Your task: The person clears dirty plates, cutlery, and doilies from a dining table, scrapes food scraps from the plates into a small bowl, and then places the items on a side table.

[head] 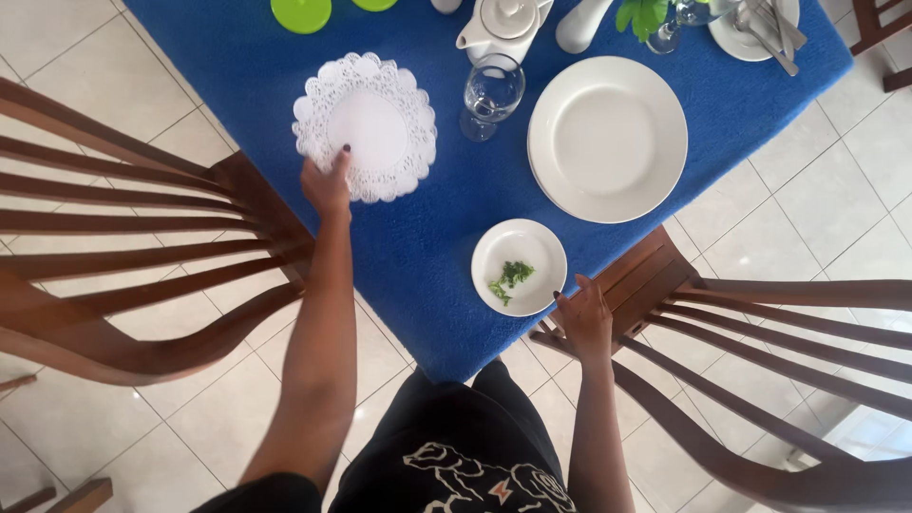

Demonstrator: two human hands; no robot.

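**Left hand on the doily, right hand at the small plate**

From my remote seat I look straight down over a worktop (418,237) draped in a blue cloth. My left hand (328,182) reaches out to a round white paper doily (367,126) lying flat on the cloth; the fingertips press on its near lacy edge, with one dark-nailed finger lying over the lace. The grip there is flat, fingers together and resting on the paper; I cannot tell whether anything is pinched under it.

My right hand (583,318) sits at the near edge of the worktop, just beside a small white plate (520,266) that carries a few green leaf scraps (510,278). The fingers are loosely spread and close on nothing; the fingertips come up to the plate's rim on its right side, though I cannot tell if they touch it.

Beyond the small plate lies a large white dinner plate (608,138), apparently on top of another. To its left, between it and the doily, stands a clear stemmed glass (492,95). Behind the glass is a white teapot (502,28). At the far left edge sit two green round things (301,13), cut off by the frame. Wooden slat-backed chairs (114,256) flank me on both sides, over a pale tiled floor (807,209).
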